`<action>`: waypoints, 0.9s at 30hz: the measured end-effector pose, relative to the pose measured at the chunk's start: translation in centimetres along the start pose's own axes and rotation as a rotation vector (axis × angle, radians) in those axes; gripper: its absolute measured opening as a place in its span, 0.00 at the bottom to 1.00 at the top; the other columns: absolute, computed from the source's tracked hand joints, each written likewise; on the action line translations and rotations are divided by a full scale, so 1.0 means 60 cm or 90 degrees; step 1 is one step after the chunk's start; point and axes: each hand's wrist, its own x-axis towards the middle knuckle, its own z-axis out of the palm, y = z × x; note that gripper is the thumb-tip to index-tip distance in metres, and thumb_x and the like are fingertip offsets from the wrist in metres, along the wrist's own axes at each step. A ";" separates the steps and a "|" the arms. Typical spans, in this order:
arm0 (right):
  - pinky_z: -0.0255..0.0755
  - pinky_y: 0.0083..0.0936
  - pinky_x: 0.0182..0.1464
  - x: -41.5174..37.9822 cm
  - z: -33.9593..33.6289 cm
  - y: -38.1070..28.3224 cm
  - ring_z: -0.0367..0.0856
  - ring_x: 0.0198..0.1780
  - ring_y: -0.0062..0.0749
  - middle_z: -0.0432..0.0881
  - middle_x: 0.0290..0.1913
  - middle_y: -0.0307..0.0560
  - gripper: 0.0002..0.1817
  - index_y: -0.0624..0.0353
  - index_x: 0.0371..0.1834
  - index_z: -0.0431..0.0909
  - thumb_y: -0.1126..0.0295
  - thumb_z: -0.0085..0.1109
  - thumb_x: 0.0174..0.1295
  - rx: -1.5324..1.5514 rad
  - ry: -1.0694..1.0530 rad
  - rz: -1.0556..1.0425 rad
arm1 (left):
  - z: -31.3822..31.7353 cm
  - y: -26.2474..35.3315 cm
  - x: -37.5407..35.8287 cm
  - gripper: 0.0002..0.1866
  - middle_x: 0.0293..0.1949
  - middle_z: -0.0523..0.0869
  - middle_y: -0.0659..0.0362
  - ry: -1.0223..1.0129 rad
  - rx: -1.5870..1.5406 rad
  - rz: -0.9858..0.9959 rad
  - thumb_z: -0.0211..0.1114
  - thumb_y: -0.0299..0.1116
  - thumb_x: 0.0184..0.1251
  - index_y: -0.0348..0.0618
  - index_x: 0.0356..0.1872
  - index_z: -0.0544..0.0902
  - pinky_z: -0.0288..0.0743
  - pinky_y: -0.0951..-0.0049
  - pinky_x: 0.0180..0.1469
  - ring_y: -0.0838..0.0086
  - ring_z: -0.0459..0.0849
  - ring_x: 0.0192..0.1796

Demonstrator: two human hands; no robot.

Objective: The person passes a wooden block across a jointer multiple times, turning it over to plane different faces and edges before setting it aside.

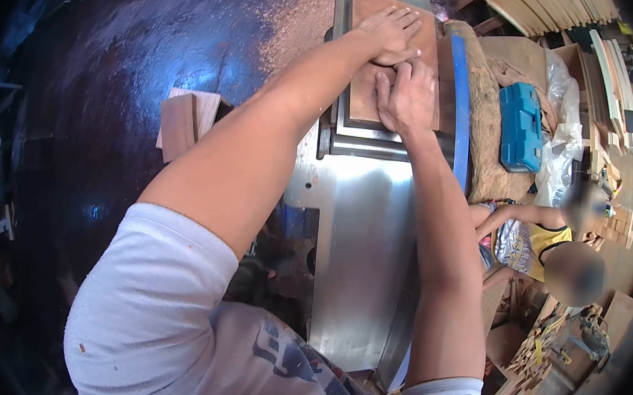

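A flat brown wooden board (361, 105) lies on the metal bed (363, 224) of what looks like a jointer. My left hand (391, 35) presses on the board's far half, palm down, with fingers stretched out and slightly apart. Closer to me, my right hand (408, 99) rests on the same board. Its thumb is spread away from the bent fingers, whose tips lie just below my left hand. A small shadowed gap shows under my left palm; I cannot make out what is in it.
Wood pieces (179, 127) are stacked left of the machine, and shavings (298, 23) cover the floor beyond. A blue strip (459, 112) runs along the right. Past it are a teal case (520, 127), a seated person (520, 242) and lumber piles (555, 11).
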 end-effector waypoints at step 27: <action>0.80 0.44 0.60 -0.185 -0.332 -0.334 0.87 0.57 0.57 0.88 0.54 0.58 0.18 0.61 0.60 0.84 0.68 0.68 0.70 0.488 -0.138 0.125 | -0.087 -0.321 -0.433 0.34 0.53 0.91 0.43 0.075 -1.099 -0.674 0.49 0.57 0.86 0.33 0.66 0.84 0.88 0.58 0.52 0.59 0.91 0.54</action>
